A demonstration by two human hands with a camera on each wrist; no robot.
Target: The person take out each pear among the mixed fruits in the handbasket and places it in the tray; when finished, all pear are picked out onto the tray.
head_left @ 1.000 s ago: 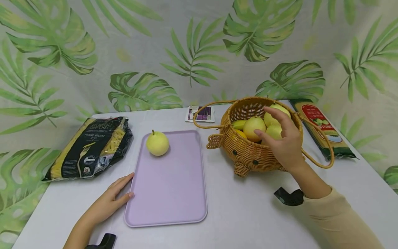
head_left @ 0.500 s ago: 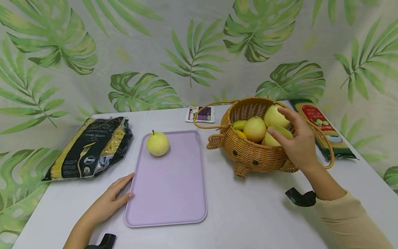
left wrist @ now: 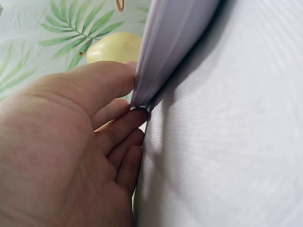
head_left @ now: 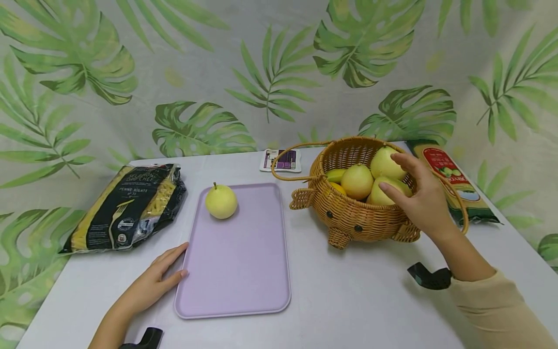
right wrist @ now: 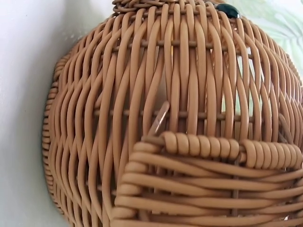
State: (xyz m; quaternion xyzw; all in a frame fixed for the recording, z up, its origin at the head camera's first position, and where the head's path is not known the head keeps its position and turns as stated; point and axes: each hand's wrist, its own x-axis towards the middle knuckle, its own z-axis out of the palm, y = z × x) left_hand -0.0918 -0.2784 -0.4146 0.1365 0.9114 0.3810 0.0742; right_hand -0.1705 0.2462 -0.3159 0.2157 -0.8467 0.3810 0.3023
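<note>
My left hand [head_left: 150,283] rests at the left edge of the lilac tray [head_left: 235,261], its fingers fairly straight and its thumb and fingertips against the rim. In the left wrist view, the thumb lies along the tray's side and the fingers come in below it. A yellow-green pear [head_left: 221,201] sits stem up at the tray's far left corner. My right hand [head_left: 427,203] is over the right side of the wicker basket [head_left: 348,223], thumb and fingers spread in a curve beside the pears [head_left: 357,180], holding nothing. In the right wrist view, the basket's woven side [right wrist: 189,94] hides the fingers.
An orange fruit [head_left: 338,188] and a long green-yellow item [head_left: 334,174] lie in the basket too. A penne bag [head_left: 131,208] lies left of the tray. Behind are a small purple-and-white packet [head_left: 281,160] and, at right, a green-and-red package [head_left: 457,179]. The basket's handles loop outward.
My right hand has moved right, from above the pears to the basket's right rim, uncovering more of the pears. The left hand, tray and its pear have stayed put.
</note>
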